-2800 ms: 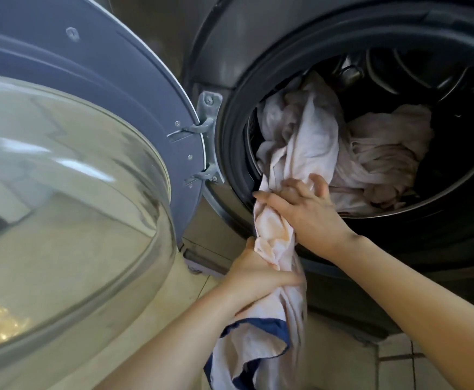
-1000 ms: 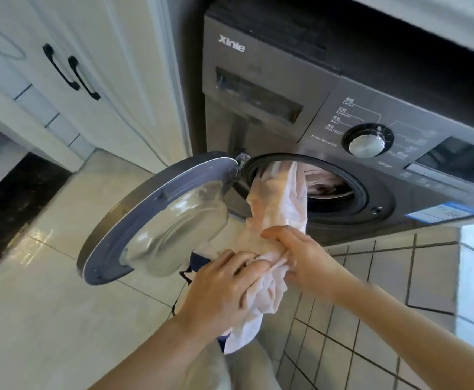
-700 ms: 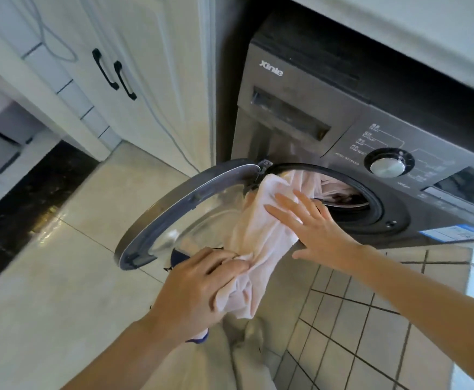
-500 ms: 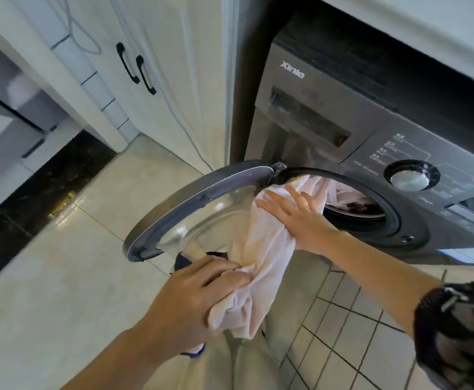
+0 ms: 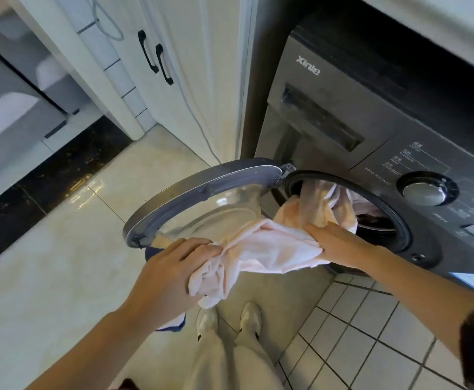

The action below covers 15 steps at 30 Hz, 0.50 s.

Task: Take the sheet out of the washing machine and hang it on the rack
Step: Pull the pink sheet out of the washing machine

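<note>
Since half a second ago: right hand (image 5: 340,243), then laid flat with fingers spread on the cloth at the door opening, now clenches a fold of it; left hand (image 5: 173,273) has drawn its bunch further out and down, so a span of cloth stretches between the two hands.

Head view, sole view.

Item, sheet (image 5: 269,249): pale pink, damp-looking, bunched. One part trails back through the round opening into the drum; how much stays inside cannot be told. A blue-edged corner hangs below the left wrist, above the floor (image 5: 47,277).

Item, left hand: fingers curled round a wad of sheet, in front of the open door (image 5: 202,190).

Item, right hand: gripping sheet just outside the rubber seal, at the lower left of the opening.

Item, washing machine (image 5: 342,114): grey, front-loading, set under a counter (image 5: 441,23), door swung wide to the left, glass bowl facing up.

Item, rack: not in view.

Step in hand, by judgement: extraction, hand over hand, part done. Next move calls for the right hand to pull its hold clear of the seal while the left gathers slack, keeping the hanging corner off the floor and free of the door edge; hanging comes after.
</note>
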Motion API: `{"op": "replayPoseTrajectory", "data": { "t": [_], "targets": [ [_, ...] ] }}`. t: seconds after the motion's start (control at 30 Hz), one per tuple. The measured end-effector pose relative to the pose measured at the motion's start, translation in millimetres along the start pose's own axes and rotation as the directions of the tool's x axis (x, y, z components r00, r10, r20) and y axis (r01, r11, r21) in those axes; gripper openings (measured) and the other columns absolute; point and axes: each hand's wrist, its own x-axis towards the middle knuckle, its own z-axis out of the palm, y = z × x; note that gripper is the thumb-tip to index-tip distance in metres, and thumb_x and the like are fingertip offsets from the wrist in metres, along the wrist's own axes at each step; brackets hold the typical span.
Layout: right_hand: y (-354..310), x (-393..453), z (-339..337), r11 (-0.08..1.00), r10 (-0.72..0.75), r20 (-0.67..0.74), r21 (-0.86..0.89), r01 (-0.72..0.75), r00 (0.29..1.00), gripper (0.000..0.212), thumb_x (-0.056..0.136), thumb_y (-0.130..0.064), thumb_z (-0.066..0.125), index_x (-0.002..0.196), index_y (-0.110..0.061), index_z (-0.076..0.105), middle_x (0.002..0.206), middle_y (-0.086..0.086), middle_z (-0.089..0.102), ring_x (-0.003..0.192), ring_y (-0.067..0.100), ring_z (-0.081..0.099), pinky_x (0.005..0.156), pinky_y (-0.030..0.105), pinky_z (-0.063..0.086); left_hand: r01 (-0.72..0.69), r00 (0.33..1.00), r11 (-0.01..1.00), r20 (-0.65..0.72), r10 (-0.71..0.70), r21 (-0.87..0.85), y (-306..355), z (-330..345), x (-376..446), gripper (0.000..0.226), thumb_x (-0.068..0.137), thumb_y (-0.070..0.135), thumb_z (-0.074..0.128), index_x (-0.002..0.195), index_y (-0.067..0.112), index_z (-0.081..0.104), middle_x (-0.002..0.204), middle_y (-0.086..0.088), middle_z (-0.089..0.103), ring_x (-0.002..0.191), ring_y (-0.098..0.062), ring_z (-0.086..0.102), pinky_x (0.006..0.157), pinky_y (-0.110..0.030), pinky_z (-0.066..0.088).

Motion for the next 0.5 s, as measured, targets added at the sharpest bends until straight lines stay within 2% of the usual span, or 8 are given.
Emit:
{"op": "replayPoseTrajectory", "data": {
  "t": [0.03,0.1,0.13,0.2,0.27,0.33,0.4,0.5],
  "targets": [
    [-1.4,-7.1,-4.2,0.998,0.035,-0.009,0.051,-0.034,0.999,0.057,0.08,-0.03,0.064,0.124,-0.019,0.028,0.069,-0.004,0.056,0.068,0.018,0.055,0.056,0.025,0.039,-0.011,1.0,1.0,-0.02,0.011,-0.009,-1.3,5.2,0.0,0.038,0.092,0.053,0.043,0.106,0.018,0.051,0.103,0.004,0.07,0.082,-0.016,0.066,0.067,-0.022,0.055],
    [-6.3,-21.9,-14.0,0.984,0.1,-0.049,0.15,-0.092,0.994,0.064,0.075,-0.025,0.072,0.119,-0.02,0.026,0.076,-0.001,0.056,0.071,0.022,0.057,0.06,0.029,0.044,-0.037,0.997,0.999,-0.067,0.035,-0.025,-3.1,14.5,-2.4,0.027,0.094,0.042,0.049,0.102,0.016,0.05,0.117,0.012,0.063,0.08,-0.018,0.063,0.064,-0.023,0.053],
    [-10.1,-29.2,-19.2,0.975,0.143,-0.08,0.18,-0.127,0.987,0.062,0.075,-0.023,0.073,0.117,-0.021,0.027,0.082,0.002,0.057,0.075,0.025,0.058,0.065,0.033,0.047,-0.028,0.999,0.999,-0.021,0.028,-0.028,-2.9,16.6,-3.6,0.025,0.088,0.035,0.06,0.104,0.017,0.051,0.116,0.01,0.062,0.081,-0.017,0.062,0.063,-0.024,0.054],
    [-20.6,-43.3,-29.1,0.962,0.2,-0.139,0.217,-0.167,0.97,0.057,0.079,-0.018,0.069,0.122,-0.018,0.032,0.098,0.008,0.056,0.087,0.032,0.058,0.076,0.041,0.05,0.036,0.99,0.999,0.138,-0.031,-0.036,0.0,16.6,-5.4,0.043,0.072,0.027,0.076,0.109,0.024,0.054,0.112,0.005,0.06,0.086,-0.014,0.062,0.06,-0.025,0.054],
    [-34.1,-54.6,-33.8,0.944,0.214,-0.209,0.295,-0.147,0.954,0.044,0.083,-0.011,0.06,0.12,-0.015,0.038,0.099,0.008,0.048,0.087,0.031,0.053,0.081,0.047,0.046,0.112,0.964,0.993,0.249,-0.098,-0.042,4.5,16.9,-5.7,0.052,0.067,0.027,0.078,0.112,0.028,0.053,0.117,0.008,0.054,0.086,-0.01,0.06,0.057,-0.022,0.053],
    [-48.2,-62.6,-36.4,0.96,0.138,-0.331,0.277,-0.043,0.933,0.039,0.078,-0.006,0.059,0.11,-0.016,0.039,0.098,-0.001,0.038,0.088,0.028,0.045,0.084,0.048,0.041,0.143,0.941,0.989,0.315,-0.123,-0.04,7.4,26.4,-2.8,0.056,0.068,0.033,0.075,0.118,0.03,0.049,0.123,0.011,0.048,0.091,-0.01,0.06,0.06,-0.025,0.054],
    [-59.7,-65.6,-35.6,0.983,0.051,-0.425,0.183,0.031,0.904,0.054,0.072,-0.005,0.064,0.111,-0.024,0.033,0.101,-0.002,0.041,0.088,0.031,0.046,0.076,0.043,0.042,0.146,0.922,0.989,0.363,-0.133,-0.01,12.3,35.5,1.8,0.059,0.073,0.037,0.068,0.125,0.028,0.042,0.128,0.01,0.044,0.096,-0.013,0.061,0.066,-0.028,0.056],
    [-84.5,-69.6,-34.2,0.964,-0.006,-0.475,0.23,0.131,0.88,0.062,0.07,-0.001,0.067,0.118,-0.026,0.037,0.103,0.005,0.051,0.079,0.033,0.055,0.059,0.039,0.048,0.157,0.944,0.988,0.297,-0.145,-0.016,26.7,33.1,10.0,0.074,0.079,0.035,0.066,0.14,0.028,0.024,0.14,0.003,0.036,0.112,-0.016,0.058,0.085,-0.033,0.056]
  ]
}}
